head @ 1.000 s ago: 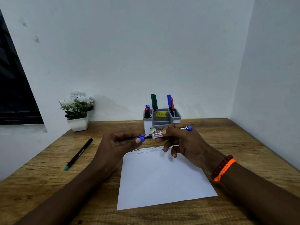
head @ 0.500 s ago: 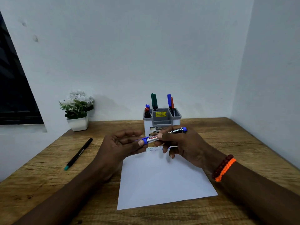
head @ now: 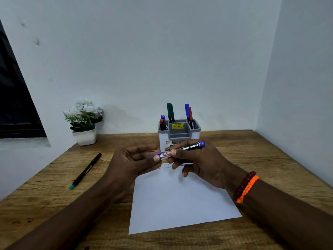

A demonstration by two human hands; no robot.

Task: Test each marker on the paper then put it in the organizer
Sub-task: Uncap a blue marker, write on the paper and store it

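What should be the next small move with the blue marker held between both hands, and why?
Probably carry the blue marker to the organizer with the right hand. The left hand presses the cap end, it looks capped, and blue scribbles already mark the paper.

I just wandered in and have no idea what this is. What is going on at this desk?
A person is holding a blue permanent marker level above a white sheet of paper, the right hand on its barrel and the left hand at its cap end. Small squiggles mark the paper's top edge. Behind stands a grey desk organizer already holding several markers, and a black pen with a teal tip lies on the wooden table.
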